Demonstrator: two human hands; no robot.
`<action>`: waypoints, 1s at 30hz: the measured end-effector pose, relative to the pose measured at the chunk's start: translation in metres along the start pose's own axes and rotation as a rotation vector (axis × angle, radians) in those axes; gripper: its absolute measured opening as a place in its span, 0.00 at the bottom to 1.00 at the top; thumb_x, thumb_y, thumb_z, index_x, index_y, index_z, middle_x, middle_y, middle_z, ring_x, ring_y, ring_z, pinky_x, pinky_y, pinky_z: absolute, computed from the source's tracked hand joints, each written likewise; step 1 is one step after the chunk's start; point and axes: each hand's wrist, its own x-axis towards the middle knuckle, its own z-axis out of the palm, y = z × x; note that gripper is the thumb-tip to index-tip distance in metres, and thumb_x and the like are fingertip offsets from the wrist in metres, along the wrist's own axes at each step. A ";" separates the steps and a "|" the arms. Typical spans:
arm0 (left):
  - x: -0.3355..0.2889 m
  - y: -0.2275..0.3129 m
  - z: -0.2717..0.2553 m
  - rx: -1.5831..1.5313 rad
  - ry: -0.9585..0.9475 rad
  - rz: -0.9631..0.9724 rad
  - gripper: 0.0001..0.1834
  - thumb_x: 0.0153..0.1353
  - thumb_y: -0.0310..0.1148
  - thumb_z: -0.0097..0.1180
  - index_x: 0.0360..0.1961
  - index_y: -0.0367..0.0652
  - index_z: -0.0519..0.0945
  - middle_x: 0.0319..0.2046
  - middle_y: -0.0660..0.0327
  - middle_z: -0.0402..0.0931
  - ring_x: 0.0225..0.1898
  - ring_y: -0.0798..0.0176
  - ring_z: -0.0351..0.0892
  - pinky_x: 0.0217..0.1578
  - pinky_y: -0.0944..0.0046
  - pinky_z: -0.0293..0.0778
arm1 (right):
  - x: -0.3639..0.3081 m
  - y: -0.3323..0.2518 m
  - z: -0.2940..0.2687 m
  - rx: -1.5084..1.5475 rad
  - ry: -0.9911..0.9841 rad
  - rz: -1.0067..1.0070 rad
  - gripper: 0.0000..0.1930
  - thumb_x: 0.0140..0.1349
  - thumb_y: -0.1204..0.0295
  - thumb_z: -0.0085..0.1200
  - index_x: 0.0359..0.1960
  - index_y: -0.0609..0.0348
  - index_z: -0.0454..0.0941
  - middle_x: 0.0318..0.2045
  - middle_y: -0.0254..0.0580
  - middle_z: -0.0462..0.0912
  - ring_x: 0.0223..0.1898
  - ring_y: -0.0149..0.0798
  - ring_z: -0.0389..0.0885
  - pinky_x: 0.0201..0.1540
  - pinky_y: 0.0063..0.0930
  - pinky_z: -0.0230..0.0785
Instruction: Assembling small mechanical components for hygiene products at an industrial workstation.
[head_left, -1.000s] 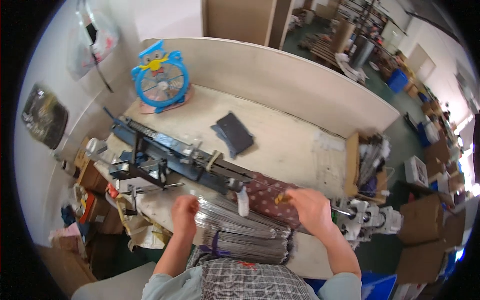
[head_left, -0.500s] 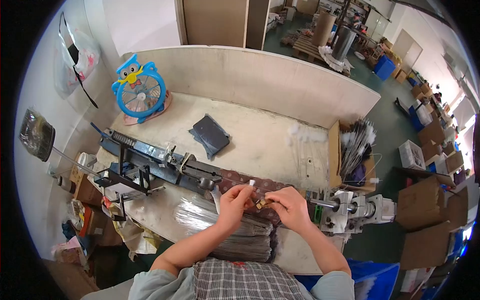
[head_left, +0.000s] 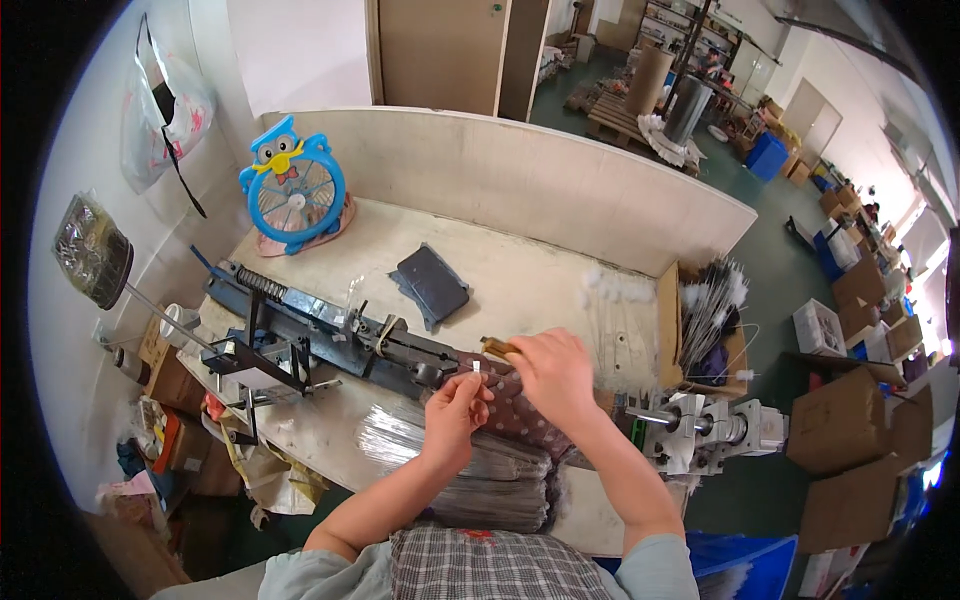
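Observation:
My left hand [head_left: 455, 412] is closed in a pinch on a thin piece with a small white tip [head_left: 477, 367], just right of the long dark metal bench fixture [head_left: 395, 350]. To its right and a little farther away, my right hand [head_left: 556, 372] is closed around a small brownish, brass-coloured piece [head_left: 497, 347], whose exact kind I cannot make out. Beneath both hands lies a dark dotted cloth [head_left: 510, 405]. A large bundle of thin, shiny metal wires [head_left: 480, 485] rests in front of me, nearer than the cloth.
A blue cartoon-shaped fan [head_left: 297, 203] and a dark flat pad [head_left: 433, 283] stand toward the back. At right are a shaft machine [head_left: 700, 425] and a cardboard box [head_left: 672, 330] of white-tufted wires. A crank frame [head_left: 258, 362] sits left. A low partition [head_left: 540, 165] closes the back.
My right hand has moved up and away with the brass-coloured piece, apart from my left hand. My left hand has shifted slightly, still pinching the white-tipped piece. The whole view has tilted a little.

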 end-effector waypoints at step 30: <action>0.002 -0.007 0.011 -0.208 -0.003 0.054 0.08 0.65 0.34 0.45 0.37 0.42 0.73 0.36 0.62 0.76 0.39 0.66 0.77 0.41 0.63 0.74 | -0.013 -0.014 0.015 -0.115 0.118 -0.050 0.14 0.44 0.66 0.62 0.35 0.48 0.80 0.37 0.28 0.78 0.45 0.38 0.73 0.42 0.35 0.66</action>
